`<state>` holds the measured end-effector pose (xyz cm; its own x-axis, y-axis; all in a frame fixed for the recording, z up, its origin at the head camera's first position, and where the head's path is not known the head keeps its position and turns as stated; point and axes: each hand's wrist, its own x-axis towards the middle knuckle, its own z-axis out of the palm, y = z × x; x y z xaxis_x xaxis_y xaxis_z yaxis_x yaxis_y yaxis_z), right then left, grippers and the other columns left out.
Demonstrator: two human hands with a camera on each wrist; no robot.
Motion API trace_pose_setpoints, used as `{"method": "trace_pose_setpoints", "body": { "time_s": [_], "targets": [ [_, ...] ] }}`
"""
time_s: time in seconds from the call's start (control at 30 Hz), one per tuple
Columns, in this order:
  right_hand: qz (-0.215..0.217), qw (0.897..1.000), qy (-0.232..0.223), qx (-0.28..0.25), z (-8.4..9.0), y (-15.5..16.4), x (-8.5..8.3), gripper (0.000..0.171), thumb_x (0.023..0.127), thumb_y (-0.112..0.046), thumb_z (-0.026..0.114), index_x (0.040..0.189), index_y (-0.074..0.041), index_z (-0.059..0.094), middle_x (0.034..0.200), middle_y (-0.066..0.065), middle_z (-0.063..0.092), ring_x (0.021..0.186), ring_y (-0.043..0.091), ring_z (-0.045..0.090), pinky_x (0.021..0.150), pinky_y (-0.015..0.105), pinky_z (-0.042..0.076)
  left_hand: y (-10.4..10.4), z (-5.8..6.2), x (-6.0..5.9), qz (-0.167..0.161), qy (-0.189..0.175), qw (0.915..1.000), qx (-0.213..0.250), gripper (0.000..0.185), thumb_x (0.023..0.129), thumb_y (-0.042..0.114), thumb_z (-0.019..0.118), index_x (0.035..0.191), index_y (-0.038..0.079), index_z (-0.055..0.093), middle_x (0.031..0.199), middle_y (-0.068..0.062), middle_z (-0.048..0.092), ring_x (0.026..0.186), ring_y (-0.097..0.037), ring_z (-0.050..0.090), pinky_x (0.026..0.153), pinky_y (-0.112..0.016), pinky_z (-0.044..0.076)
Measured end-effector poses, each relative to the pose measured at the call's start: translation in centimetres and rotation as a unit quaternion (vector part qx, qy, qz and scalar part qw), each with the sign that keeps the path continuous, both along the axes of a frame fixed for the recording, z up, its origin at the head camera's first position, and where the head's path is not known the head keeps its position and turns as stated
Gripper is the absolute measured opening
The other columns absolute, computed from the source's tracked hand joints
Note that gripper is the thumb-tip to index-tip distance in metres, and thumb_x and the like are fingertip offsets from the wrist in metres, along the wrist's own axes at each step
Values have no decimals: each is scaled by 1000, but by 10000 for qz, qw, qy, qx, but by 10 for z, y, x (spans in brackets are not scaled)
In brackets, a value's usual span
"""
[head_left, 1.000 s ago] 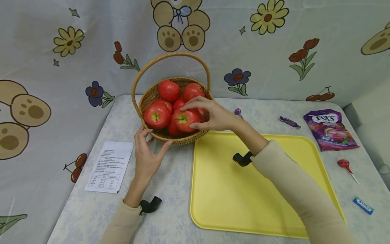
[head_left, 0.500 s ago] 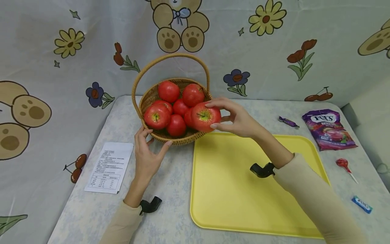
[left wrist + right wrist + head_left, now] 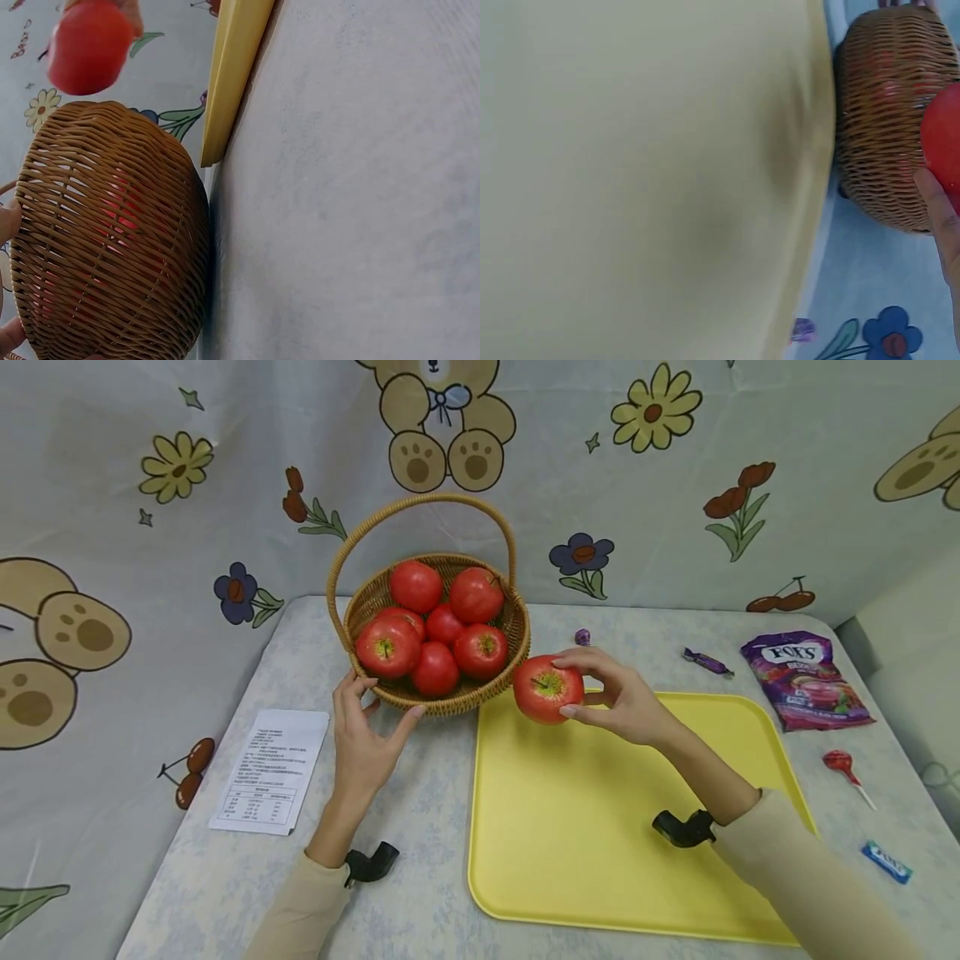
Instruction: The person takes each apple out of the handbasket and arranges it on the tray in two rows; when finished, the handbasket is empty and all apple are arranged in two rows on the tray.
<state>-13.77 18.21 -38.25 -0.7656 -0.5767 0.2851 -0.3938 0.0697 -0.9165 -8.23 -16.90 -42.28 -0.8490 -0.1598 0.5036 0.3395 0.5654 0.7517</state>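
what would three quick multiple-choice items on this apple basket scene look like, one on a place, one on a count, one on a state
1. Where is the apple that the right hand holds?
A. deep inside the basket
B. over the far left corner of the yellow tray
C. on the printed sheet

2. How many apples lie in the wicker basket?
A. three
B. six
C. nine

3. What is the left hand doing?
A. pinching a lollipop
B. lying flat on the tray
C. resting its fingers against the basket's near side

Answers:
1 B, the head view shows the fruit held just right of the basket, above the tray's corner.
2 B, six red apples can be counted inside the rim.
3 C, fingers and thumb spread against the weave, gripping nothing.
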Motion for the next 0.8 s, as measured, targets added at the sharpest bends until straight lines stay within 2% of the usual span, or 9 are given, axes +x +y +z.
{"method": "trace_pose_setpoints", "body": {
  "time_s": [0.17,0.37,0.6,0.8],
  "targets": [
    [-54,9991,-387,137,-21,7,5,56,82,7,73,133,-3,53,136,7,49,116,18,55,84,36,60,0,0,0,2,-1,10000,-19,69,78,26,85,125,-2,44,147,-19,36,135,-29,42,92,-48,55],
    [9,9969,-680,389,-38,10,7,54,85,1,74,134,-6,54,136,9,50,115,19,56,91,32,58,0,0,0,10,-51,10000,-27,69,78,28,84,125,-2,44,147,-18,35,135,-27,41,94,-46,55],
    [-22,9935,-1033,479,-53,10,6,53,86,-3,74,135,-6,53,137,12,48,113,21,57,92,30,57,-1,-1,0,15,-74,10000,-43,69,79,29,83,126,-2,43,148,-17,35,136,-25,40,95,-43,55],
    [4,9909,-1261,464,-58,8,5,54,87,-4,73,136,-5,51,142,16,46,115,26,56,92,27,56,-1,-1,0,5,-37,10000,-58,67,79,29,83,126,-1,44,148,-16,36,137,-24,39,95,-41,55]
  ]
}}
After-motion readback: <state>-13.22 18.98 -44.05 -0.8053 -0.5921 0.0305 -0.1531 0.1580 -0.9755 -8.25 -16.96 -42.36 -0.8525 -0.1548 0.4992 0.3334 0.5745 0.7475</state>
